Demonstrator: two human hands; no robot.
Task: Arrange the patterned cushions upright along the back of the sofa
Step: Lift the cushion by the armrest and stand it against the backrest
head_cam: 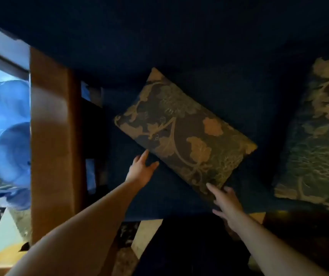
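- A floral-patterned cushion (183, 134) lies flat and skewed on the dark blue seat of a sofa (179, 46), one corner pointing toward the backrest, another toward the front edge of the seat.
- A second patterned cushion (316, 136) rests further right on the same seat, partly cut off by the frame edge; whether it leans or lies flat cannot be told.
- The left hand (141, 170) is open with fingers spread, at the cushion's near-left long edge, holding nothing; contact looks slight at most.
- The right hand (226, 204) is likewise open and empty, a fingertip reaching the cushion's nearest corner.
- The cushion looks soft, light and padded, with a woven cover that should offer good grip; it is likely to sag if lifted by one corner.
- A hold on two opposite edges or corners, one per hand, seems best for turning it upright against the backrest.
- A wooden armrest (50, 136) borders the seat on the left.
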